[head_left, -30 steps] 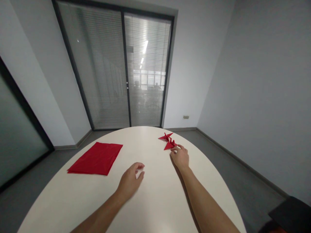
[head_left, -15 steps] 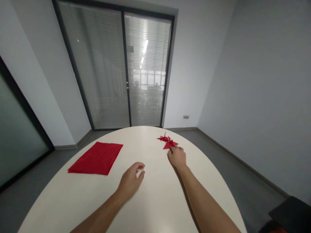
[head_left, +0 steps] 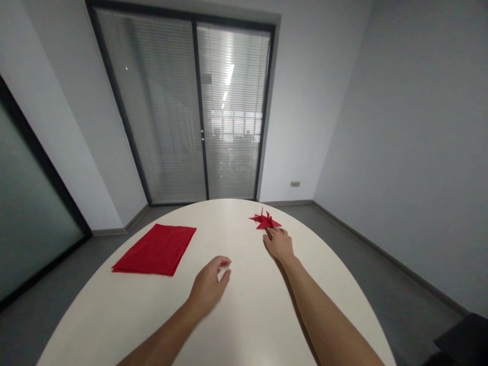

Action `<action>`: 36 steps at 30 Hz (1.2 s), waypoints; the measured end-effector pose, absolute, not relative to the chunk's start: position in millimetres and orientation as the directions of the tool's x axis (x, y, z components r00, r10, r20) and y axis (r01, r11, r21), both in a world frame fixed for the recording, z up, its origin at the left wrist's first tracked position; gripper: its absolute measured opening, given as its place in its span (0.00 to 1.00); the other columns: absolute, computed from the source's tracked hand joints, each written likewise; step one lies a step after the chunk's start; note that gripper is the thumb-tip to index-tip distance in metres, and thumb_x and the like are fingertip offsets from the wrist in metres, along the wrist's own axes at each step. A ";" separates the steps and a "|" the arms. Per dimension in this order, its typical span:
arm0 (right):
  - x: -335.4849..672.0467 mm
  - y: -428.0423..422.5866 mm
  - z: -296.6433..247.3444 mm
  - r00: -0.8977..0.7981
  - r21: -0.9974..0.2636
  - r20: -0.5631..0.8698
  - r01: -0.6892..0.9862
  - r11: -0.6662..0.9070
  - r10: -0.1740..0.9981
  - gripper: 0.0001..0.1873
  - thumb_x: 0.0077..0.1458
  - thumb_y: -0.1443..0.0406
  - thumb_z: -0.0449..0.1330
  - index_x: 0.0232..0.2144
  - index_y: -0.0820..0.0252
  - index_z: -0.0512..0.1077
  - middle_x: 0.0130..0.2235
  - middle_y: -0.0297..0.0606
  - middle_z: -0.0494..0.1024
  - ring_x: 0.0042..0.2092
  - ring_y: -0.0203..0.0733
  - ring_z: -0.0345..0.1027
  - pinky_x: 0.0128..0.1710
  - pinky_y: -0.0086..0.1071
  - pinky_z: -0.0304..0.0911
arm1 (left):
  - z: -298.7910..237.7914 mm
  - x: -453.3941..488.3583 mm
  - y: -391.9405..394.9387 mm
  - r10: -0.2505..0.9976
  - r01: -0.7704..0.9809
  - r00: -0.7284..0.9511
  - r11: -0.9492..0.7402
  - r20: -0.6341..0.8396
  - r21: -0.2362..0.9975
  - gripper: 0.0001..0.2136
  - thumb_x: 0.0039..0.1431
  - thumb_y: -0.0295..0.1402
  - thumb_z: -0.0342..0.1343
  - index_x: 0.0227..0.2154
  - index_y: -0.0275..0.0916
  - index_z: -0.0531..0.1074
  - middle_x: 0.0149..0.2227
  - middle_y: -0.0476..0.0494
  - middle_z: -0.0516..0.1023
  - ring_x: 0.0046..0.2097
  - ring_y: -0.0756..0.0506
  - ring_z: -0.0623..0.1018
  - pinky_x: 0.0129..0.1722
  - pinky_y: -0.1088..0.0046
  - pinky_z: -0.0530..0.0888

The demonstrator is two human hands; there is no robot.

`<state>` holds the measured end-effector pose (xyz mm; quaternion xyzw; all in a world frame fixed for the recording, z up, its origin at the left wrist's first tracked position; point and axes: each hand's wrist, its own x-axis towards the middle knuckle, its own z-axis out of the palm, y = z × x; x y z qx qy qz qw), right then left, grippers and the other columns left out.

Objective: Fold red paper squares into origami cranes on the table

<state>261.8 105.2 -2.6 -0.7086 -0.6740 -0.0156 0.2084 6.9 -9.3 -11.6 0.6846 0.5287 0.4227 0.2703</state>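
Observation:
Red folded paper figures (head_left: 266, 221) lie on the far right part of the white oval table (head_left: 247, 315). My right hand (head_left: 280, 244) rests on the table just in front of them. Its fingers are stretched out, with the tips at the edge of the nearest figure, and it grips nothing. My left hand (head_left: 209, 284) hovers low over the middle of the table. It is loosely curled, with thumb and forefinger apart, and it is empty. A flat stack of red paper sheets (head_left: 156, 249) lies to the left, a forearm's length from my left hand.
The table's far edge curves just beyond the folded figures. Behind it are grey floor and a sliding glass door with blinds (head_left: 202, 112). A dark seat (head_left: 461, 340) shows at the bottom right corner. A dark-framed glass panel (head_left: 26, 203) stands at the left.
My right hand has let go of its pinch on the nearest folded figure and drawn slightly left. The red figures now sit closer together. My left hand has barely moved.

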 end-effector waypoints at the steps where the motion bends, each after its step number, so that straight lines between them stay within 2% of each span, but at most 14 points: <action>1: 262.0 104.8 -2.9 0.088 -0.273 0.301 0.962 -0.003 0.949 0.21 0.62 0.59 0.54 0.55 0.54 0.73 0.59 0.42 0.73 0.58 0.55 0.62 0.55 0.43 0.59 | -12.4 7.2 -9.0 0.952 0.491 0.081 -0.295 0.295 0.820 0.09 0.58 0.31 0.54 0.41 0.40 0.74 0.44 0.41 0.81 0.46 0.42 0.80 0.49 0.63 0.75; 5: 261.3 97.6 -1.6 0.077 -0.261 0.298 0.965 0.004 0.951 0.20 0.63 0.59 0.53 0.54 0.52 0.75 0.59 0.41 0.72 0.58 0.53 0.63 0.55 0.41 0.59 | -13.9 6.6 -6.7 0.947 0.452 0.061 -0.309 0.317 0.837 0.09 0.59 0.32 0.53 0.41 0.40 0.74 0.44 0.40 0.80 0.46 0.42 0.80 0.47 0.64 0.77; 7: 259.3 91.1 0.8 0.071 -0.250 0.295 0.968 0.005 0.953 0.19 0.64 0.60 0.52 0.52 0.53 0.76 0.58 0.42 0.73 0.57 0.53 0.64 0.54 0.40 0.60 | -12.0 1.5 -5.1 0.927 0.498 0.050 -0.346 0.372 0.795 0.10 0.60 0.31 0.51 0.42 0.40 0.73 0.47 0.39 0.79 0.49 0.42 0.78 0.49 0.63 0.76; 9: 256.1 84.0 4.1 0.070 -0.235 0.287 0.972 0.000 0.955 0.18 0.64 0.61 0.51 0.50 0.55 0.77 0.55 0.44 0.76 0.55 0.53 0.65 0.52 0.39 0.61 | -8.5 -8.3 -3.0 0.885 0.684 0.033 -0.360 0.465 0.634 0.11 0.61 0.29 0.50 0.44 0.39 0.74 0.53 0.37 0.76 0.56 0.40 0.74 0.58 0.58 0.70; 10: 254.4 80.6 5.9 0.071 -0.227 0.281 0.974 -0.005 0.957 0.18 0.64 0.62 0.51 0.49 0.57 0.77 0.53 0.46 0.77 0.54 0.53 0.66 0.50 0.39 0.61 | -6.8 -14.6 -1.8 0.875 0.783 0.021 -0.316 0.484 0.536 0.13 0.60 0.29 0.51 0.46 0.39 0.74 0.58 0.36 0.72 0.61 0.38 0.70 0.62 0.56 0.66; 12: 251.2 74.7 9.2 0.066 -0.209 0.259 0.978 -0.011 0.964 0.18 0.65 0.64 0.50 0.46 0.60 0.78 0.50 0.50 0.78 0.53 0.55 0.67 0.48 0.40 0.63 | -4.2 -28.4 0.5 0.890 0.927 -0.047 -0.131 0.454 0.352 0.18 0.60 0.33 0.55 0.52 0.39 0.73 0.66 0.34 0.63 0.67 0.31 0.60 0.65 0.49 0.59; 14: 249.2 70.3 11.6 0.046 -0.190 0.225 0.982 -0.002 0.973 0.17 0.65 0.64 0.49 0.44 0.62 0.78 0.48 0.52 0.78 0.51 0.55 0.68 0.46 0.39 0.63 | -3.5 -40.7 2.3 0.903 0.969 -0.164 0.071 0.397 0.238 0.23 0.61 0.38 0.55 0.57 0.36 0.70 0.68 0.30 0.58 0.68 0.24 0.55 0.64 0.42 0.56; 17: 249.5 65.5 11.8 -0.006 -0.170 0.180 0.985 0.037 0.984 0.17 0.65 0.65 0.50 0.47 0.63 0.77 0.49 0.54 0.77 0.51 0.54 0.70 0.47 0.39 0.64 | -4.2 -50.9 2.3 0.922 0.958 -0.268 0.226 0.278 0.175 0.27 0.64 0.44 0.50 0.61 0.32 0.67 0.67 0.24 0.60 0.65 0.22 0.61 0.61 0.40 0.58; 21: 253.9 56.4 5.3 -0.078 -0.167 0.172 0.980 0.107 0.982 0.21 0.66 0.64 0.50 0.56 0.65 0.71 0.57 0.55 0.73 0.59 0.53 0.65 0.57 0.40 0.58 | -1.6 -49.8 -3.5 0.942 0.980 -0.194 0.173 0.273 0.099 0.25 0.66 0.41 0.47 0.59 0.30 0.68 0.64 0.25 0.65 0.62 0.25 0.67 0.57 0.47 0.65; 25: 260.4 42.2 -2.5 -0.099 -0.190 0.223 0.971 0.143 0.970 0.24 0.68 0.63 0.47 0.61 0.66 0.66 0.64 0.52 0.66 0.66 0.49 0.55 0.65 0.39 0.50 | 4.8 -45.8 -8.3 0.942 0.989 -0.118 0.083 0.313 0.123 0.22 0.66 0.35 0.47 0.58 0.27 0.68 0.62 0.25 0.69 0.59 0.32 0.72 0.56 0.57 0.69; 28: 265.4 35.9 -5.5 -0.134 -0.228 0.257 0.954 0.195 0.957 0.23 0.67 0.62 0.48 0.59 0.64 0.69 0.63 0.51 0.67 0.65 0.48 0.57 0.65 0.38 0.50 | 8.7 -46.9 -8.4 0.933 0.973 -0.146 0.076 0.330 0.216 0.22 0.66 0.32 0.46 0.59 0.27 0.66 0.61 0.26 0.70 0.59 0.35 0.74 0.54 0.60 0.71; 31: 268.2 36.9 -7.1 -0.156 -0.210 0.247 0.955 0.210 0.956 0.23 0.67 0.63 0.48 0.59 0.65 0.68 0.63 0.51 0.67 0.66 0.48 0.56 0.65 0.39 0.50 | 10.8 -52.3 -6.5 0.932 0.954 -0.191 0.102 0.309 0.282 0.21 0.66 0.28 0.45 0.60 0.31 0.66 0.59 0.28 0.72 0.55 0.34 0.77 0.49 0.58 0.75; 36: 268.2 41.1 -4.8 -0.188 -0.198 0.239 0.951 0.238 0.953 0.23 0.67 0.63 0.48 0.59 0.68 0.68 0.62 0.53 0.68 0.66 0.49 0.56 0.65 0.38 0.49 | 13.3 -61.6 -2.0 0.923 0.955 -0.184 0.087 0.337 0.284 0.25 0.64 0.20 0.38 0.61 0.36 0.68 0.58 0.34 0.75 0.53 0.35 0.79 0.47 0.60 0.76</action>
